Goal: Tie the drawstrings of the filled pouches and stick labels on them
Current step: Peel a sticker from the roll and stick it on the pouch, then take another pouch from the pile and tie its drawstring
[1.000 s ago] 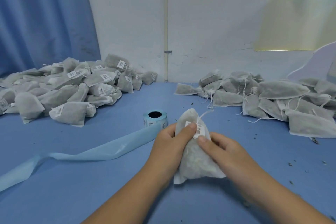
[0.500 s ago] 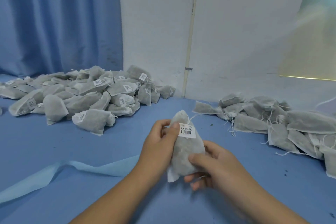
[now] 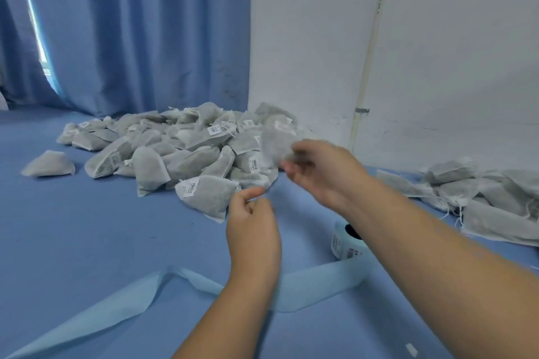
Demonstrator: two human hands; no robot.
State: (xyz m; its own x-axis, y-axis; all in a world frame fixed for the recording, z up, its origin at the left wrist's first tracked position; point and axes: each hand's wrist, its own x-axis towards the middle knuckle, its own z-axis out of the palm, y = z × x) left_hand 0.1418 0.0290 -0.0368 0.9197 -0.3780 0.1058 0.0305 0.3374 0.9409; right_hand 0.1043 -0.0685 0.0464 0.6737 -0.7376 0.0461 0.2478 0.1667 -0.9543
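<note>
The table (image 3: 87,242) is broad, so a pouch that lands short just lies apart from its heap, as one stray (image 3: 48,165) does at far left. That harms nothing but the sorting.

The left pile (image 3: 180,154), against the curtain and wall, shows barcode labels on many pouches and reads as the finished heap. The right pile (image 3: 481,192) shows loose strings and no labels that I can see. The main risk is mixing. A finished pouch thrown wide, or an unfinished one dragged across, would be hard to spot among so many alike.

The strip (image 3: 102,309) of pale backing trails over the near table and passes beneath the left forearm towards the roll (image 3: 341,245). The roll sits just beside the right forearm. A forearm sweeping back could catch the strip and tug the roll off its spot, or unwind more of it.

The right hand (image 3: 320,172) reaches over the near side of the left pile, with the pouch (image 3: 274,146) blurred at its fingertips. Its fingers are bent with the thumb above them, but I cannot tell whether they pinch the pouch or are clear of it. Thrown too hard, the pouch may tumble off the heap or knock others down, and a weakly pressed label could lift on landing.

The left hand (image 3: 252,227) hovers lower, fingers loosely curled and thumb up, holding nothing.
</note>
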